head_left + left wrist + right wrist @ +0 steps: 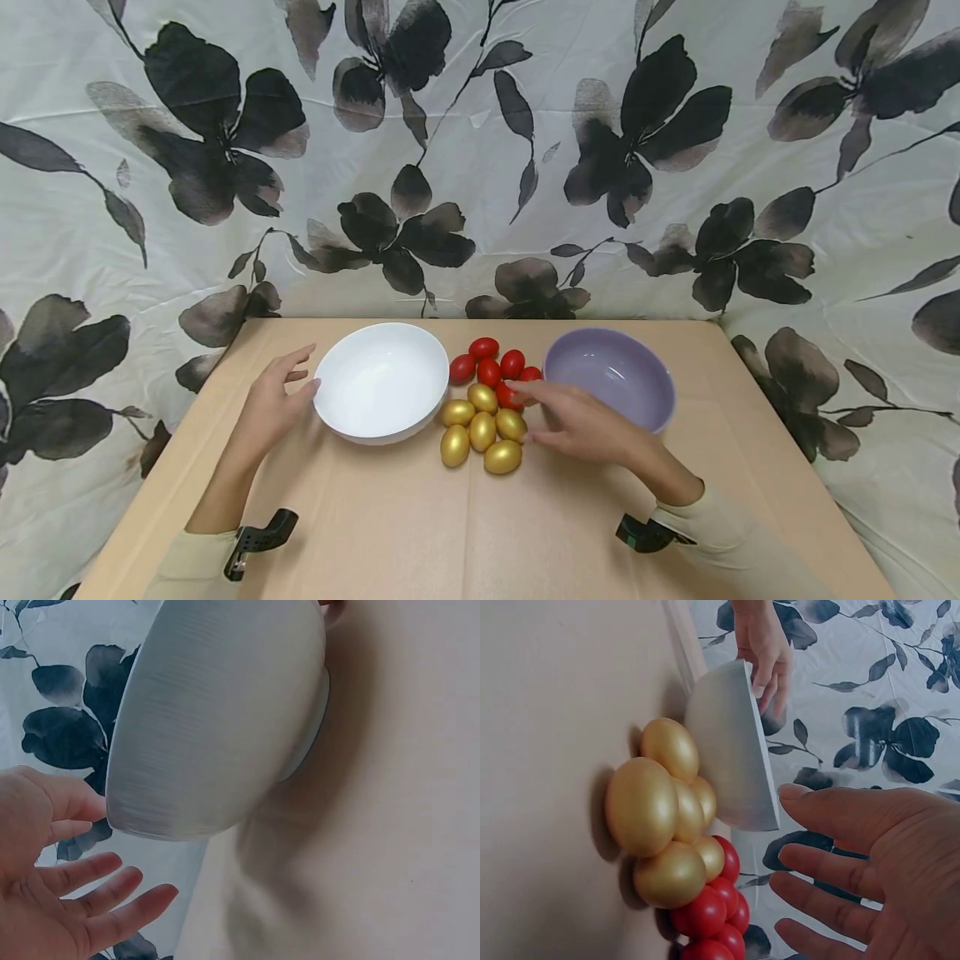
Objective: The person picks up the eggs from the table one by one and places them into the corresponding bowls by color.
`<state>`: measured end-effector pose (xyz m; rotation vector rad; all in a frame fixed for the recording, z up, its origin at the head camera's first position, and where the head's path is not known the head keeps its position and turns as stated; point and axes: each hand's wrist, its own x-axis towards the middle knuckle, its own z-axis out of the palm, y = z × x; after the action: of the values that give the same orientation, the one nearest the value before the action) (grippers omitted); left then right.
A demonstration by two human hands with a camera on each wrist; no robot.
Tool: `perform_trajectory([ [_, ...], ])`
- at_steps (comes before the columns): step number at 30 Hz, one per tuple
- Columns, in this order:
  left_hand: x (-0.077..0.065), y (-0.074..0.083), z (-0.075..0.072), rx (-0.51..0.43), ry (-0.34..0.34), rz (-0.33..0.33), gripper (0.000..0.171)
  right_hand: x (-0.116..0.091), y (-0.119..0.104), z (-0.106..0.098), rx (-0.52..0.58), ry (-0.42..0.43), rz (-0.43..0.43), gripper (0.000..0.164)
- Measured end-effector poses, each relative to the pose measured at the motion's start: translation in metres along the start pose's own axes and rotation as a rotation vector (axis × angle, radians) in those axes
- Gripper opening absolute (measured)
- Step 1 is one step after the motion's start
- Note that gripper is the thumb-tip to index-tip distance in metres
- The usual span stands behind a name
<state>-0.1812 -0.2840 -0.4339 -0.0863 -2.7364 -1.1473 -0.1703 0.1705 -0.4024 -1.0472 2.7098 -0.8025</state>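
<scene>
A white bowl (382, 383) stands left of the middle. My left hand (273, 408) is beside its left rim; in the left wrist view, the hand's thumb tip meets the rim and the other fingers (105, 874) are spread. Gold eggs (482, 432) and red eggs (488, 372) lie clustered on the table, right of the white bowl. Above the right side of the cluster is my right hand (592, 425), its fingers extended and apart with nothing held. It partly covers the front rim of a purple bowl (611, 371). Both bowls' visible insides hold nothing.
The wooden table (420, 533) reaches back to a white cloth (525, 167) with dark flowers. Dark wrist straps (262, 533) sit on both forearms, over light sleeves.
</scene>
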Motion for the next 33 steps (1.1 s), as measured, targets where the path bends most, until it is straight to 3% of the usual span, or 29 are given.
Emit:
perform_trajectory([
  [7,0.000,-0.006,0.002,-0.039,-0.031,-0.039,0.057,0.000,-0.001,0.008,0.047,-0.041,0.011,0.070],
  [14,0.000,-0.006,0.002,-0.216,-0.106,-0.131,0.058,0.000,-0.001,0.019,0.053,-0.076,0.007,0.064],
  [20,0.000,-0.004,0.002,-0.283,-0.136,-0.176,0.060,0.000,0.000,0.024,0.049,-0.104,0.001,0.061],
  [33,0.001,-0.002,0.002,-0.301,-0.166,-0.198,0.056,0.002,0.001,0.033,0.025,-0.134,0.001,0.051],
])
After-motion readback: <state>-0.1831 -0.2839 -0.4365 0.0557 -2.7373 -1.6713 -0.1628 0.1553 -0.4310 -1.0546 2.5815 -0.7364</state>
